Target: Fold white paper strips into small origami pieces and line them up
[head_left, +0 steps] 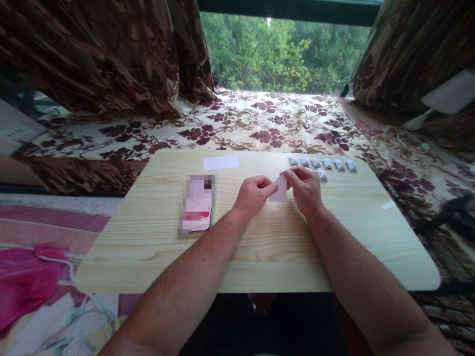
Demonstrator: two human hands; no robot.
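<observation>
A small piece of white paper (279, 192) is held up between my two hands over the middle of the table. My left hand (256, 192) pinches its left edge. On the other side, the fingers of my right hand (304, 187) are closed on its upper right corner. Just beyond my right hand stand several small folded white paper pieces (316, 162) in a row, with one more folded piece (322, 174) in front of them. A flat white strip of paper (220, 162) lies near the table's far edge, left of my hands.
The pale wooden table (156, 257) has rounded corners. A phone (198, 202) with a partly blurred screen lies left of my hands. Pink cloth (29, 282) and white cables (87, 309) are at the lower left. A white lamp (451, 94) stands at the right.
</observation>
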